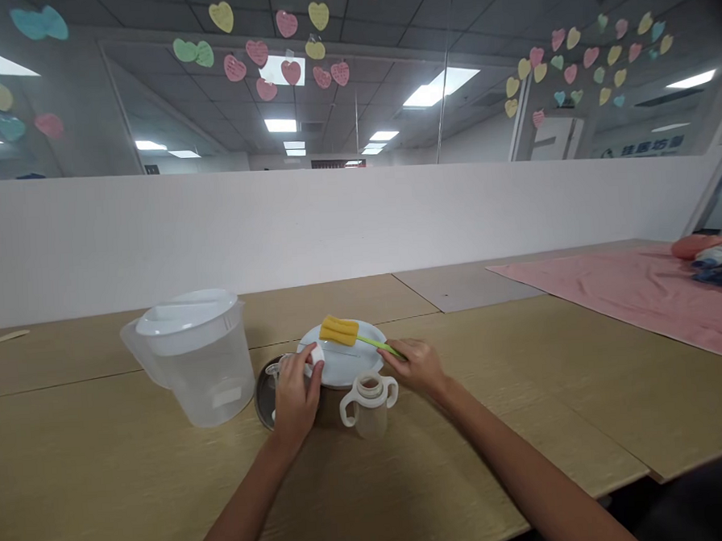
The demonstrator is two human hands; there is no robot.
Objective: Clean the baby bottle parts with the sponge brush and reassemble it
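My right hand (419, 366) is closed on the green handle of a brush with a yellow sponge head (338, 331). The sponge is over a pale oval plate (342, 371). Between the fingers of my left hand (298, 387) is a small white piece (317, 354), held at the plate's left edge. A clear two-handled bottle (371, 415) stands upright and without a lid in front of the plate. Left of the plate, partly hidden behind my left hand, lies a round dark metal tray (263, 395) with small clear and white parts on it.
A large translucent lidded pitcher (206, 375) stands at the left on the wooden table (136, 492). A pink cloth (634, 292) covers the far right, with folded fabric at its end. A low white wall (335, 231) runs behind.
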